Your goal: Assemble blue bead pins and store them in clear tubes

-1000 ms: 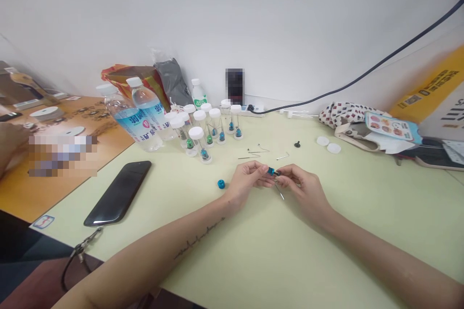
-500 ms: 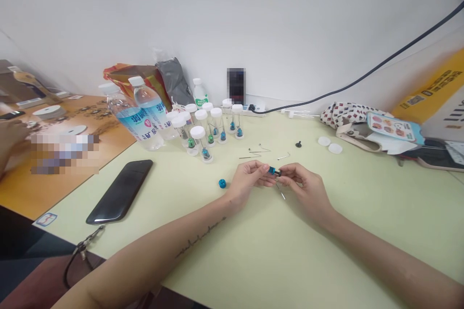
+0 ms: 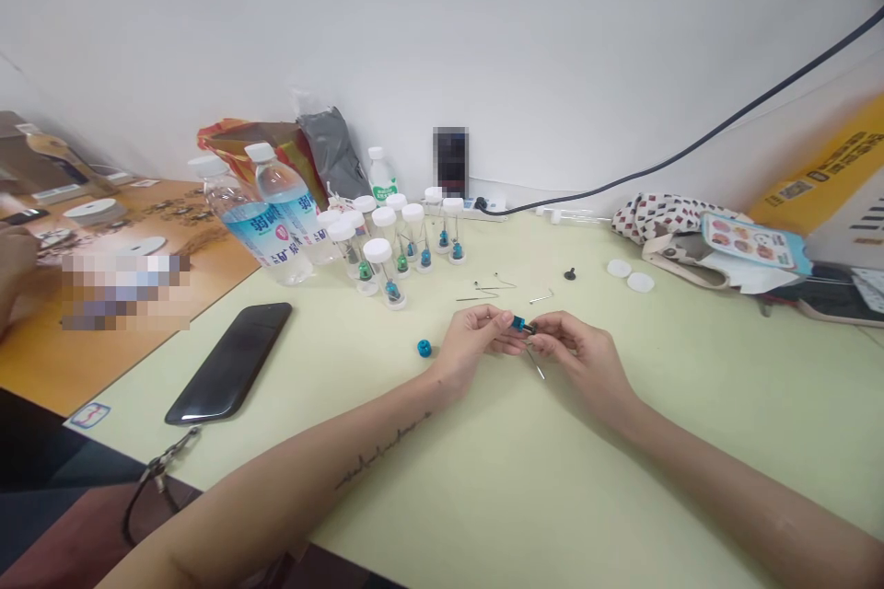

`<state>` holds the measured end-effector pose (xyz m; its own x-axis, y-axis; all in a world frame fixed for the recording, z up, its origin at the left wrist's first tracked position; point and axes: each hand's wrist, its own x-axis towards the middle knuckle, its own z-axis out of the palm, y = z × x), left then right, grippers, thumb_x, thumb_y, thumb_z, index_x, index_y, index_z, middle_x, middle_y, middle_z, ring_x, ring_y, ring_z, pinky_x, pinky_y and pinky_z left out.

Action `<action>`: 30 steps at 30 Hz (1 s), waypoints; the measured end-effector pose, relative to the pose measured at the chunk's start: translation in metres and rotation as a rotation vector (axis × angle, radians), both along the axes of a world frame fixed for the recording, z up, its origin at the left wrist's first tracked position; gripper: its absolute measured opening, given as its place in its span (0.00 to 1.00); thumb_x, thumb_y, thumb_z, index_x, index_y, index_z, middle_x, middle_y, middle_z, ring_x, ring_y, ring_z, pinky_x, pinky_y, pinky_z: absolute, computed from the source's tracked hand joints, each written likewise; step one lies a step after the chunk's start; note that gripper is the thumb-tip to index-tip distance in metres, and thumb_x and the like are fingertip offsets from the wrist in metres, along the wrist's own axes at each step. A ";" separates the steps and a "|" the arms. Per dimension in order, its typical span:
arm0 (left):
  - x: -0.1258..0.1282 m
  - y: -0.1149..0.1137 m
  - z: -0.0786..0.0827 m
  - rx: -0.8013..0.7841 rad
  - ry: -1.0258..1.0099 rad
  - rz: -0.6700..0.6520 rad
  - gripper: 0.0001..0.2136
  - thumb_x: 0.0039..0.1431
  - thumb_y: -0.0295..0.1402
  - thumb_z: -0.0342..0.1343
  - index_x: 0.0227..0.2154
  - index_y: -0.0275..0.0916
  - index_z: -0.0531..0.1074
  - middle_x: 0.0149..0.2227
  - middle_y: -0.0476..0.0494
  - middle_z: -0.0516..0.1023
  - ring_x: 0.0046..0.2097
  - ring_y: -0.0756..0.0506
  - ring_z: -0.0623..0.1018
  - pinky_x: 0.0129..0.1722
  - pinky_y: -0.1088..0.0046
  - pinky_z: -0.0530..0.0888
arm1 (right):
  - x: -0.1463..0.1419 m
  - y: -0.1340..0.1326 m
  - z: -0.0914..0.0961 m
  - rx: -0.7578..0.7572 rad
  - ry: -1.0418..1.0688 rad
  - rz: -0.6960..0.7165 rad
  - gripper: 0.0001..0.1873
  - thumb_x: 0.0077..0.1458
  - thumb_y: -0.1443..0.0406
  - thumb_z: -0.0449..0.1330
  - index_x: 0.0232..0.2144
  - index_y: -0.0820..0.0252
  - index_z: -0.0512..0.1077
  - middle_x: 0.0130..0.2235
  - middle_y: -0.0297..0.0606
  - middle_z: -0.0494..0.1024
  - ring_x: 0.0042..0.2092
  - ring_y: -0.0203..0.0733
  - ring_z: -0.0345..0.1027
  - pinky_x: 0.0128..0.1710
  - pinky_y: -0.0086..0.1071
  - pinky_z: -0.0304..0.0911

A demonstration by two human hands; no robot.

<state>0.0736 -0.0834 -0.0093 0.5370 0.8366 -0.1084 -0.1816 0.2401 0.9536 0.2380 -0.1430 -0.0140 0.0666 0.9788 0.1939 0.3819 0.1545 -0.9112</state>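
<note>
One blue part [image 3: 517,323] is under work, centre frame, between the left hand [image 3: 473,345] and the right hand [image 3: 584,354]. Left fingers pinch the blue part; right fingers pinch the dark stem [image 3: 529,329] at its right end. Progress, as judged: the capped tubes [image 3: 387,276] at upper centre, with coloured parts inside, look complete; the held part looks unfinished, and the loose pieces lie outside any tube.

Count on the table [image 3: 552,479]: tubes, about ten, overlap preventing an exact figure; blue knob [image 3: 424,348], one, left of the left hand; thin rods [image 3: 542,298], apparently three, beyond the hands, plus a lower rod [image 3: 536,364] below the fingers, whether held or lying cannot be told; black piece [image 3: 570,274], one; white discs [image 3: 619,269], two, right of centre; phone [image 3: 229,363], one, left; large bottles [image 3: 294,207], two, upper left.
</note>
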 end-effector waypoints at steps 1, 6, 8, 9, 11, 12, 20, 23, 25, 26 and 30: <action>0.000 0.000 0.000 0.001 -0.004 0.004 0.15 0.51 0.43 0.57 0.30 0.33 0.70 0.29 0.40 0.78 0.31 0.48 0.78 0.36 0.71 0.74 | 0.000 0.000 0.000 0.006 -0.002 -0.004 0.12 0.54 0.58 0.57 0.38 0.57 0.70 0.35 0.37 0.77 0.35 0.40 0.70 0.35 0.33 0.65; -0.001 0.000 0.000 -0.005 -0.010 -0.009 0.16 0.50 0.44 0.58 0.30 0.33 0.70 0.30 0.40 0.78 0.31 0.48 0.78 0.36 0.70 0.74 | 0.000 0.001 0.000 0.053 -0.032 -0.007 0.10 0.54 0.61 0.56 0.38 0.56 0.71 0.37 0.36 0.77 0.37 0.40 0.71 0.38 0.34 0.66; -0.001 0.001 0.000 -0.007 -0.002 -0.018 0.16 0.50 0.44 0.58 0.31 0.33 0.70 0.30 0.39 0.78 0.31 0.48 0.78 0.36 0.71 0.74 | 0.000 0.001 -0.001 0.063 -0.043 -0.008 0.10 0.54 0.60 0.56 0.37 0.56 0.72 0.37 0.37 0.77 0.37 0.41 0.71 0.38 0.35 0.66; -0.001 0.001 0.000 -0.007 0.001 -0.021 0.16 0.50 0.44 0.58 0.31 0.33 0.70 0.30 0.39 0.78 0.31 0.48 0.78 0.36 0.71 0.74 | 0.000 0.001 -0.001 0.063 -0.047 -0.009 0.10 0.54 0.60 0.55 0.37 0.57 0.72 0.37 0.37 0.77 0.36 0.41 0.71 0.38 0.35 0.66; -0.001 0.001 0.001 -0.004 0.003 -0.026 0.16 0.50 0.43 0.58 0.31 0.33 0.70 0.30 0.39 0.78 0.31 0.48 0.78 0.36 0.71 0.74 | 0.000 0.000 -0.001 0.053 -0.050 -0.009 0.11 0.55 0.59 0.55 0.37 0.57 0.72 0.37 0.38 0.77 0.36 0.42 0.71 0.38 0.36 0.66; -0.001 0.001 0.001 -0.002 0.002 -0.027 0.16 0.50 0.44 0.58 0.30 0.33 0.70 0.30 0.39 0.78 0.31 0.48 0.78 0.36 0.71 0.74 | 0.000 0.000 0.000 0.048 -0.050 -0.007 0.12 0.55 0.58 0.55 0.36 0.57 0.72 0.37 0.38 0.77 0.36 0.42 0.71 0.37 0.36 0.66; -0.001 -0.001 0.003 0.001 0.004 -0.019 0.16 0.50 0.44 0.58 0.31 0.33 0.70 0.31 0.39 0.78 0.31 0.48 0.78 0.36 0.70 0.74 | 0.001 0.001 0.001 -0.024 -0.034 0.025 0.14 0.56 0.56 0.53 0.37 0.57 0.73 0.35 0.38 0.77 0.35 0.42 0.70 0.35 0.34 0.66; -0.001 -0.001 0.003 0.011 0.006 -0.013 0.16 0.50 0.44 0.57 0.31 0.33 0.70 0.31 0.39 0.78 0.31 0.48 0.78 0.36 0.70 0.73 | 0.001 0.001 0.000 -0.013 -0.003 0.009 0.14 0.55 0.57 0.55 0.39 0.57 0.71 0.37 0.38 0.77 0.36 0.42 0.71 0.36 0.35 0.66; -0.001 -0.001 0.003 0.007 0.008 -0.007 0.16 0.50 0.44 0.57 0.31 0.33 0.70 0.31 0.39 0.79 0.31 0.47 0.78 0.36 0.71 0.73 | 0.000 0.001 0.001 0.007 0.006 -0.010 0.13 0.53 0.58 0.57 0.40 0.56 0.70 0.36 0.37 0.77 0.36 0.42 0.71 0.36 0.35 0.66; -0.001 -0.001 0.002 0.004 0.007 -0.005 0.16 0.50 0.44 0.58 0.31 0.33 0.70 0.31 0.39 0.79 0.31 0.47 0.78 0.36 0.70 0.73 | 0.000 0.001 0.001 0.019 0.007 -0.016 0.13 0.53 0.58 0.57 0.40 0.56 0.70 0.36 0.37 0.77 0.36 0.42 0.71 0.37 0.35 0.66; -0.001 0.000 0.001 0.010 -0.003 -0.014 0.16 0.50 0.44 0.57 0.31 0.33 0.70 0.30 0.39 0.78 0.31 0.47 0.78 0.36 0.71 0.73 | -0.002 0.000 0.002 0.044 -0.006 -0.013 0.10 0.53 0.59 0.57 0.37 0.56 0.70 0.37 0.37 0.77 0.36 0.41 0.71 0.38 0.36 0.66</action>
